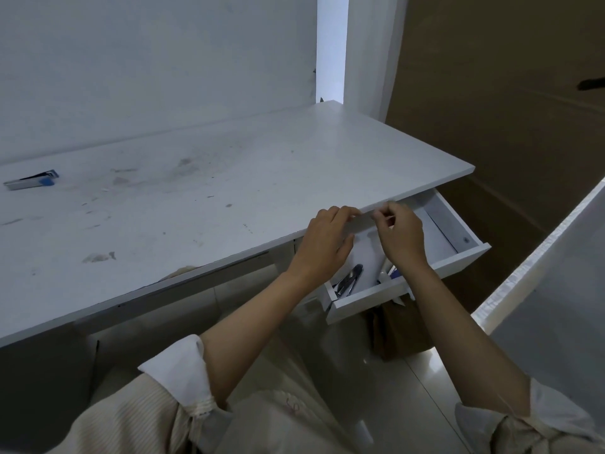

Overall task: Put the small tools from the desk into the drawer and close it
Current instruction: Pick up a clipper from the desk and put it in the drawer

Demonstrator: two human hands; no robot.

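The white drawer (pixel 406 291) stands pulled out under the right end of the white desk (pixel 203 191). Inside it lie a metal clipper-like tool (pixel 350 279) and a white and blue item (pixel 387 272) near the front wall. Both hands hover over the drawer at the desk's front edge. My left hand (pixel 327 239) is palm down with its fingertips touching the desk edge. My right hand (pixel 403 235) has thumb and forefinger pinched together; whether something small is between them is unclear. A silver and blue stapler-like tool (pixel 32 180) lies on the desk at the far left.
A white wall rises behind the desk. A brown panel (pixel 507 109) fills the right background, and a white board edge (pixel 540 263) slants in at the right. A brown object (pixel 397 332) stands on the tiled floor below the drawer.
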